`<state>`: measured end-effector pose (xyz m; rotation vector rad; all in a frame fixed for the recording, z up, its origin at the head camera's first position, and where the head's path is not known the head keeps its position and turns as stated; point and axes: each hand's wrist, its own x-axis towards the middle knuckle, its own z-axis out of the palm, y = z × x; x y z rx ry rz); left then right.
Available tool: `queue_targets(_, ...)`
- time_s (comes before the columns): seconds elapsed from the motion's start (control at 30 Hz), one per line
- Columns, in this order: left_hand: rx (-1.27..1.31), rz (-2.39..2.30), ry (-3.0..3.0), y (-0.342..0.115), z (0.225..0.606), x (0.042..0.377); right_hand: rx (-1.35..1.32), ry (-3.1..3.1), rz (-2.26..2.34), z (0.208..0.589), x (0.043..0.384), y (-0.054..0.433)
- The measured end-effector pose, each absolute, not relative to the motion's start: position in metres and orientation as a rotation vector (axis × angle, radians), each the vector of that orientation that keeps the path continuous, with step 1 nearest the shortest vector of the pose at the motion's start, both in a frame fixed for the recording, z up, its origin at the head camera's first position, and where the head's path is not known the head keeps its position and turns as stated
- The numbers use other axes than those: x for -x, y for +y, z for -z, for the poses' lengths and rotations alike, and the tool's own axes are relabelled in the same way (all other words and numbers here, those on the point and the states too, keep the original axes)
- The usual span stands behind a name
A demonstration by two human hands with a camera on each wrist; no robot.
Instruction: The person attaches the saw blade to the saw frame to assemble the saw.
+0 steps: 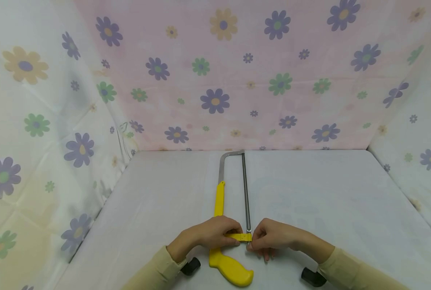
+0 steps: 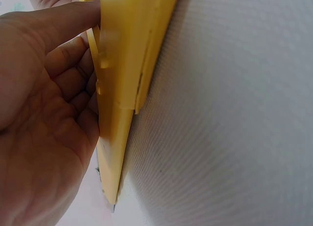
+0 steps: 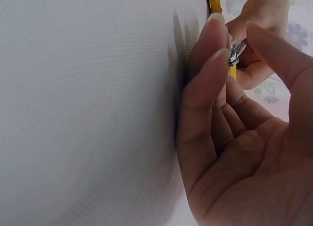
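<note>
A hacksaw (image 1: 219,198) with a yellow handle and a steel bow lies flat on the table, its handle toward me. Along its right side runs the dark blade (image 1: 246,189). My left hand (image 1: 217,233) grips the yellow frame above the handle, with thumb and fingers by the short crosspiece that holds the blade's near end. At the end of that crosspiece is a small metal wing nut (image 3: 237,53). My right hand (image 1: 273,237) has its thumb and fingers around this nut, fingertips against it; the other fingers are curled near the tabletop.
A white cloth-covered table (image 1: 309,193) lies beneath the saw. Flowered curtains (image 1: 215,72) stand at the back and both sides. Black rounded objects (image 1: 313,277) show beside each wrist.
</note>
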<state>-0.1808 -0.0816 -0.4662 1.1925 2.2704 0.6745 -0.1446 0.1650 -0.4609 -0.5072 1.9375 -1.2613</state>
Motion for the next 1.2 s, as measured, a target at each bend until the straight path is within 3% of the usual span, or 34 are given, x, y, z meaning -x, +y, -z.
queue_targets(1.2,-1.18,-0.66,2.285,-0.08,0.465,0.18,0.533,1.889,1.283,0.46,0.148,0.172)
